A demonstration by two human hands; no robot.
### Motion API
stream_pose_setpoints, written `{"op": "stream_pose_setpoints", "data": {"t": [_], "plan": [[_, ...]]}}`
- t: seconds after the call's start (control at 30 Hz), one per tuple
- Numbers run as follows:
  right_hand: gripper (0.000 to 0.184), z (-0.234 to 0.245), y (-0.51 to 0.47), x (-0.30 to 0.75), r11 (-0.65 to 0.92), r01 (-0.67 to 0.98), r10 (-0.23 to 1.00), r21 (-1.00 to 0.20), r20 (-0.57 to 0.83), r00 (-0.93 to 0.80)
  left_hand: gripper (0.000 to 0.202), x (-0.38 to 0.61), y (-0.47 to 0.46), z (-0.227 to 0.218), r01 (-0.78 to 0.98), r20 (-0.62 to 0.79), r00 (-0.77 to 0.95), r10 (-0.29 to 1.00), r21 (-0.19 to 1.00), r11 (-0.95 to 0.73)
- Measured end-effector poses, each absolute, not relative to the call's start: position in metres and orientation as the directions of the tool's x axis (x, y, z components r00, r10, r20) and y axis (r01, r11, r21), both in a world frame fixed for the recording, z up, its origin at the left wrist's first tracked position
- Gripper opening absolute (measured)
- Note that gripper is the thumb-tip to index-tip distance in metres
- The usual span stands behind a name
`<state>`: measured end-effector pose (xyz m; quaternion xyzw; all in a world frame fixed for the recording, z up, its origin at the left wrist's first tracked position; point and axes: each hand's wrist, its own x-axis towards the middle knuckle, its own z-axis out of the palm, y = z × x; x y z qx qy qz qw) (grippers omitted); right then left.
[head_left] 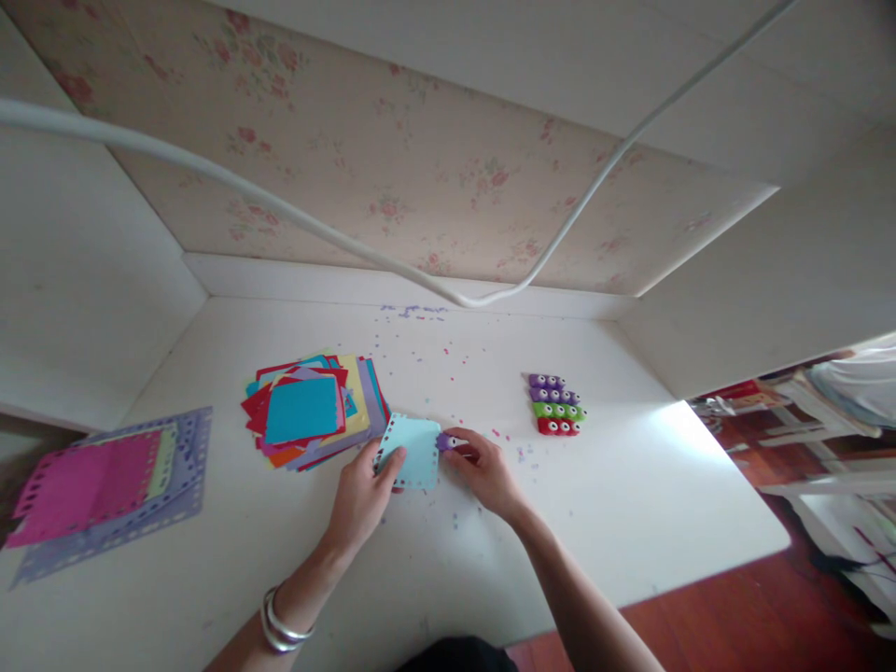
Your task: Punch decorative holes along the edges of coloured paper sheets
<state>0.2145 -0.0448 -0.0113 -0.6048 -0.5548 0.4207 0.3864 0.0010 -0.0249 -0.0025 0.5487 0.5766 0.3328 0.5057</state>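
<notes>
A light blue paper square (413, 446) with punched holes along its edges lies on the white table (630, 504). My left hand (364, 495) grips its left edge, thumb on top. My right hand (483, 471) is closed on a small purple hole punch (446, 441) set against the square's right edge. Both hands are just right of a fanned stack of coloured paper squares (308, 411).
Rows of small punches in purple, green and red (556, 404) sit to the right. Punched pink and lilac sheets (105, 481) lie at far left. Paper confetti (420, 313) dots the tabletop. A white cable (350, 245) hangs across. Wooden floor and furniture show at right.
</notes>
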Motion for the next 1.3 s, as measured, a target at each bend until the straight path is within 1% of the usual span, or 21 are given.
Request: {"op": "stream_pose_setpoints", "data": {"t": [0.17,0.33,0.5,0.77,0.97,1.17,1.23,1.3], "plan": [[0.028,-0.0095,-0.0428,0.2140,-0.087,0.344,0.996,-0.935,-0.087,0.015,0.039,0.0011,-0.0243,-0.0027,0.288,-0.207,0.122,0.971,0.943,0.165],[0.028,-0.0088,-0.0414,0.2143,-0.090,0.347,0.996,-0.934,-0.091,0.012,0.041,0.0014,-0.0232,-0.0020,0.280,-0.229,0.118,0.966,0.941,0.189],[0.027,-0.0072,-0.0397,0.2155,-0.088,0.357,0.996,-0.930,-0.083,0.030,0.040,0.0007,-0.0238,-0.0039,0.318,-0.209,0.126,0.970,0.934,0.160],[0.027,-0.0044,-0.0415,0.2151,-0.019,0.418,0.999,-0.908,-0.031,-0.023,0.041,0.0013,-0.0238,-0.0066,0.321,-0.198,0.116,0.973,0.935,0.152],[0.027,-0.0070,-0.0386,0.2155,-0.057,0.413,0.998,-0.909,-0.064,-0.004,0.041,0.0014,-0.0247,-0.0048,0.373,-0.200,0.135,0.970,0.918,0.137],[0.023,-0.0064,-0.0372,0.2162,0.014,0.373,0.999,-0.928,-0.001,-0.039,0.039,0.0016,-0.0251,-0.0034,0.381,-0.216,0.192,0.957,0.915,0.131],[0.022,-0.0055,-0.0368,0.2171,0.029,0.406,0.999,-0.913,0.015,-0.037,0.039,0.0016,-0.0251,-0.0032,0.406,-0.226,0.205,0.952,0.905,0.127],[0.022,-0.0044,-0.0362,0.2182,0.052,0.479,0.998,-0.876,0.034,-0.047,0.037,0.0017,-0.0254,-0.0044,0.457,-0.220,0.222,0.950,0.884,0.098]]}}
